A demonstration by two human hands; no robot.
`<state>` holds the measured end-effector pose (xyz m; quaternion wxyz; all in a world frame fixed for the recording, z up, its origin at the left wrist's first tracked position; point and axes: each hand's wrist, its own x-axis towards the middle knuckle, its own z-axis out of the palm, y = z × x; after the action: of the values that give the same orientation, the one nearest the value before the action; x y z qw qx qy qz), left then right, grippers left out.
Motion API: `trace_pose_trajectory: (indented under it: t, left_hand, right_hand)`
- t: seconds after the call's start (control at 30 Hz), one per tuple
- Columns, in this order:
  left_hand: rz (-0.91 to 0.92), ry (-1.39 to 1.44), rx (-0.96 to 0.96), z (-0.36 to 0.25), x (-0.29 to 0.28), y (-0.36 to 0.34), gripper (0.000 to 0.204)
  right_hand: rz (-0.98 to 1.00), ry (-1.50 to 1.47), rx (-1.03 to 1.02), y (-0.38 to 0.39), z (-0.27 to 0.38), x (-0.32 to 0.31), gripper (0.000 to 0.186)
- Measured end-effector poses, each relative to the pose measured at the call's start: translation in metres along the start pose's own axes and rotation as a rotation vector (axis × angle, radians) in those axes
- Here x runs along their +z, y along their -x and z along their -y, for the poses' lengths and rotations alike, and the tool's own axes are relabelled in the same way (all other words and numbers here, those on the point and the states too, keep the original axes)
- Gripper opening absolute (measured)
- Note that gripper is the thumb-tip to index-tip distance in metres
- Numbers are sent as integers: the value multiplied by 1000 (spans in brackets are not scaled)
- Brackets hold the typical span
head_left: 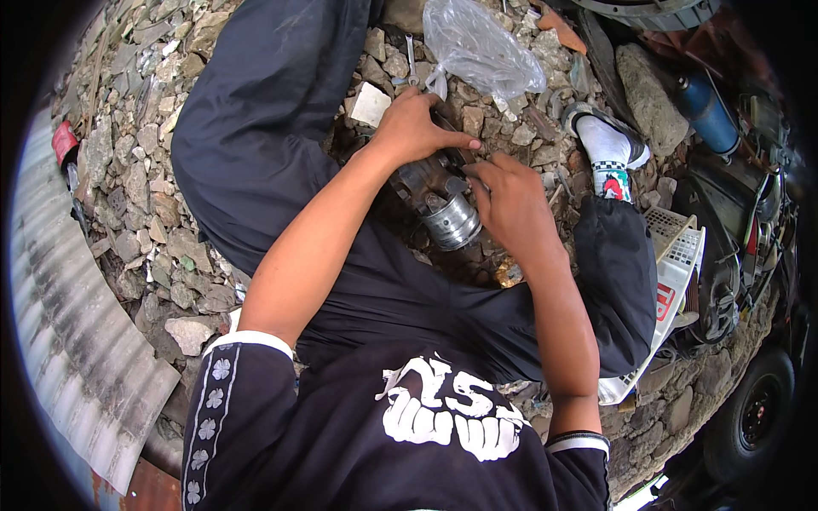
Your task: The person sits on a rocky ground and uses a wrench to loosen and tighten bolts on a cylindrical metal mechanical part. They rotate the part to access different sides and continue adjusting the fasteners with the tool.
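Note:
Between my legs, over the stones, lies a dark, greasy metal machine part [430,189] with a shiny ringed cylinder at its near end. I cannot tell its exact kind. My left hand [413,132] curls over the far end of the part, its thumb stretched to the right. On the right side, my right hand [514,200] grips the part with bent fingers, its fingertips close to the left thumb. Both hands partly hide the far end. Just beyond my left hand a spanner [411,58] lies on the stones.
A clear plastic bag [486,51] lies beyond my hands. To the right are a white plastic basket [669,298], a blue cylinder [709,112] and a wheel with a tyre [754,409]. Corrugated sheet metal [77,341] borders the left. Loose rubble [136,204] covers the ground.

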<state>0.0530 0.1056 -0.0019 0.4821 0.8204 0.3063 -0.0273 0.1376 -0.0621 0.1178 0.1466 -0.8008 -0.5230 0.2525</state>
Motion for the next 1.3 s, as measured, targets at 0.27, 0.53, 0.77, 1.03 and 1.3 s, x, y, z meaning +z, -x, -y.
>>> trace_pose_trajectory:
  t: [0.27,0.53,0.77,1.03,1.3]
  left_hand:
    - [-21,8,21,3,0,1,107]
    - [-51,45,28,17,9,-5,81]
    - [107,419,-157,15,-5,-15,62]
    - [59,294,-96,5,-8,-7,55]
    - [32,204,-76,14,-2,-12,61]
  right_hand:
    - [25,36,10,-16,6,-5,13]
    - [47,116,-61,-45,6,3,10]
    - [31,207,-18,-55,9,12,13]
    - [-319,-29,30,40,-6,44,12]
    - [-219,6,62,9,-1,23,7]
